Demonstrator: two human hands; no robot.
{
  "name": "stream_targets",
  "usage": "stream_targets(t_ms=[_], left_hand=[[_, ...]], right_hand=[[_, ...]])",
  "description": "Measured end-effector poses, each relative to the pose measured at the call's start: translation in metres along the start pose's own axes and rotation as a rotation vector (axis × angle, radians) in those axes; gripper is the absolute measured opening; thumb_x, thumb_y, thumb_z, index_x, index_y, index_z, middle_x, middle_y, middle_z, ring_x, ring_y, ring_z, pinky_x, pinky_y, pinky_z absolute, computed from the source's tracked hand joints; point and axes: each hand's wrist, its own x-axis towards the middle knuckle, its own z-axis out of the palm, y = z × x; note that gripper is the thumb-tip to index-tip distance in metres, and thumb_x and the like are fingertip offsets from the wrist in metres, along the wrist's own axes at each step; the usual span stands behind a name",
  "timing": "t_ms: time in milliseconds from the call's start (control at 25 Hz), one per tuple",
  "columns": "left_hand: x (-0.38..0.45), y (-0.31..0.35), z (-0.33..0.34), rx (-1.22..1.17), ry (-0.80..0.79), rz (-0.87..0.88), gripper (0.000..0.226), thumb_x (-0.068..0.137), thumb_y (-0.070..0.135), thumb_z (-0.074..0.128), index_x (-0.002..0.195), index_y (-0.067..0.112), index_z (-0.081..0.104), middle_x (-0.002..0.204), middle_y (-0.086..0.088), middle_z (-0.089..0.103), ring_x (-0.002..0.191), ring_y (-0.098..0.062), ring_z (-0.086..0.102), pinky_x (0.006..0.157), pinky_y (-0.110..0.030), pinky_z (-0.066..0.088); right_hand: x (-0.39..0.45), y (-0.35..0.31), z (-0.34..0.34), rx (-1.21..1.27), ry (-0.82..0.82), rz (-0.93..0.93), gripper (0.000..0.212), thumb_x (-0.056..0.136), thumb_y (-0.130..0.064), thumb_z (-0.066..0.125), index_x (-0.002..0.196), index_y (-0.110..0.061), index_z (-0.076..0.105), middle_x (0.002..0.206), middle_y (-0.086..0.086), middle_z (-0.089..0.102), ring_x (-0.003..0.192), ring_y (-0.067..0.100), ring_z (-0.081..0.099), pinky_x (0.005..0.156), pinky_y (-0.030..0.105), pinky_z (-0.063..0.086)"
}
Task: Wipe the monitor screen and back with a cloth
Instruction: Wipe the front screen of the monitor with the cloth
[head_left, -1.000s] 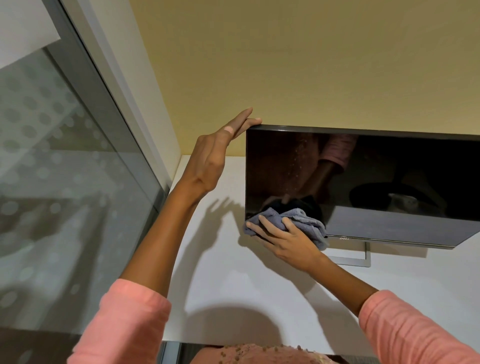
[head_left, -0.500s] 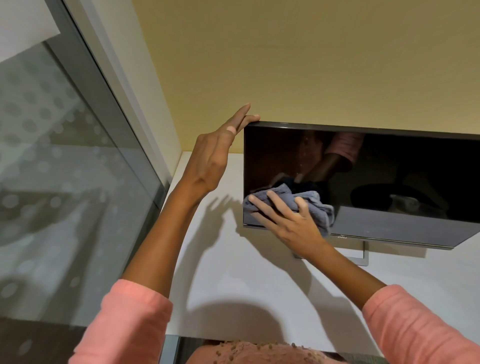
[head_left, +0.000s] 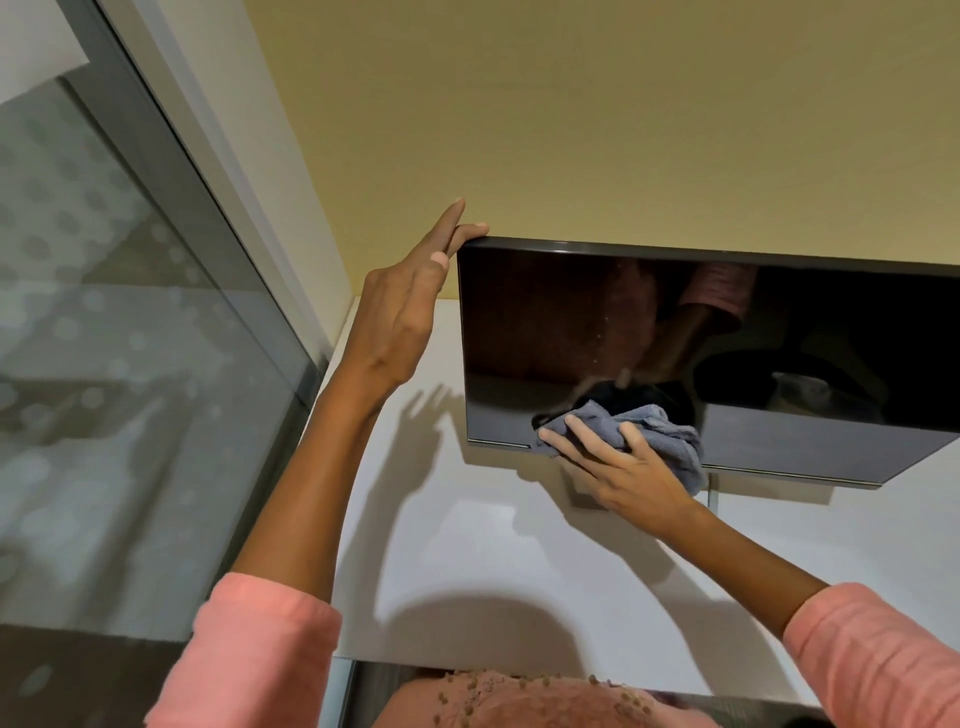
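Note:
A black monitor (head_left: 545, 322) stands on a white desk (head_left: 493, 545), its dark glossy screen facing me and running off the right edge of the view. My left hand (head_left: 402, 306) grips the monitor's top left corner, fingers over the edge and thumb on the front. My right hand (head_left: 618, 467) presses a crumpled grey-blue cloth (head_left: 660, 431) against the lower part of the screen, near the bottom bezel and a little right of the left corner. The monitor's back is hidden.
A yellow wall (head_left: 623, 130) rises behind the monitor. A frosted glass partition with a grey frame (head_left: 130, 338) closes off the left side. Part of the monitor's silver stand (head_left: 712, 500) shows below the bezel, right of my right hand.
My right hand slid the cloth up at the lower left corner of the screen, then down and rightward along the bottom edge. My left hand kept its hold on the top corner.

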Motion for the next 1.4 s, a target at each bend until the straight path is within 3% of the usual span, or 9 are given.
stream_targets(t_ms=[240,360,520,640,760,1040,1160,1280,1400], left_hand=[[-0.005,0.011,0.004,0.059,0.049,-0.017,0.048,0.098,0.021,0.027,0.146,0.023,0.033,0.131,0.021,0.052,0.114,0.019,0.043,0.095,-0.002,0.029],[-0.007,0.013,0.008,0.066,0.070,-0.013,0.045,0.100,0.020,0.036,0.144,0.026,0.034,0.135,0.017,0.051,0.134,-0.012,0.039,0.110,-0.024,0.030],[-0.007,0.004,0.014,0.099,0.097,0.012,0.042,0.101,0.022,0.039,0.143,0.022,0.039,0.138,0.015,0.049,0.141,-0.011,0.025,0.109,-0.009,0.019],[-0.008,0.001,0.025,0.151,0.164,0.040,0.038,0.101,0.022,0.041,0.138,0.021,0.047,0.138,0.014,0.045,0.141,-0.011,0.026,0.111,-0.018,0.023],[-0.008,0.001,0.031,0.150,0.227,0.073,0.033,0.100,0.020,0.043,0.132,0.018,0.054,0.136,0.012,0.048,0.140,-0.013,0.029,0.112,-0.021,0.025],[-0.005,0.002,0.040,0.237,0.290,0.085,0.034,0.101,0.020,0.040,0.131,0.015,0.054,0.132,0.012,0.049,0.138,-0.019,0.033,0.110,-0.023,0.028],[-0.006,0.005,0.054,0.384,0.304,0.097,0.037,0.101,0.025,0.036,0.134,0.018,0.051,0.134,-0.002,0.049,0.135,-0.028,0.036,0.105,-0.049,0.033],[-0.009,0.012,0.070,0.526,0.306,0.027,0.041,0.100,0.032,0.034,0.139,0.023,0.044,0.143,-0.006,0.040,0.143,-0.029,0.018,0.111,-0.051,0.016],[-0.008,0.021,0.083,0.676,0.310,0.061,0.046,0.101,0.034,0.030,0.142,0.016,0.039,0.148,-0.002,0.038,0.144,-0.034,0.009,0.113,-0.053,0.003]], right_hand=[[0.061,-0.012,-0.023,0.059,0.191,0.129,0.045,0.091,-0.010,0.041,0.135,-0.017,0.049,0.152,-0.001,0.033,0.135,0.025,0.032,0.089,0.050,0.031],[0.073,-0.029,-0.014,0.069,0.100,-0.015,0.047,0.088,-0.019,0.052,0.135,-0.014,0.050,0.155,0.002,0.028,0.137,0.027,0.029,0.091,0.050,0.027],[0.017,-0.019,0.006,0.054,-0.053,-0.125,0.050,0.082,-0.022,0.061,0.131,-0.014,0.056,0.154,0.002,0.029,0.137,0.026,0.027,0.093,0.049,0.027],[-0.044,0.005,0.020,0.001,-0.084,-0.095,0.057,0.087,-0.014,0.050,0.143,-0.013,0.038,0.156,0.000,0.024,0.139,0.026,0.022,0.091,0.048,0.029],[-0.073,0.041,0.008,-0.011,-0.007,0.036,0.051,0.091,-0.007,0.035,0.142,-0.016,0.041,0.154,-0.003,0.028,0.138,0.022,0.029,0.088,0.046,0.031],[0.001,0.064,-0.039,0.052,0.326,0.295,0.037,0.093,-0.007,0.047,0.123,-0.025,0.058,0.145,-0.006,0.045,0.131,0.021,0.043,0.086,0.046,0.035],[0.006,0.033,-0.019,0.052,0.203,0.104,0.041,0.088,-0.013,0.055,0.128,-0.024,0.054,0.151,-0.003,0.037,0.135,0.022,0.037,0.084,0.047,0.036],[-0.037,0.024,0.005,0.056,-0.020,-0.042,0.050,0.085,-0.018,0.056,0.134,-0.021,0.050,0.152,-0.001,0.034,0.137,0.023,0.029,0.086,0.047,0.034],[-0.099,0.041,0.023,0.029,-0.119,-0.021,0.048,0.096,-0.008,0.031,0.142,-0.018,0.040,0.155,-0.001,0.028,0.139,0.022,0.027,0.087,0.047,0.031]])
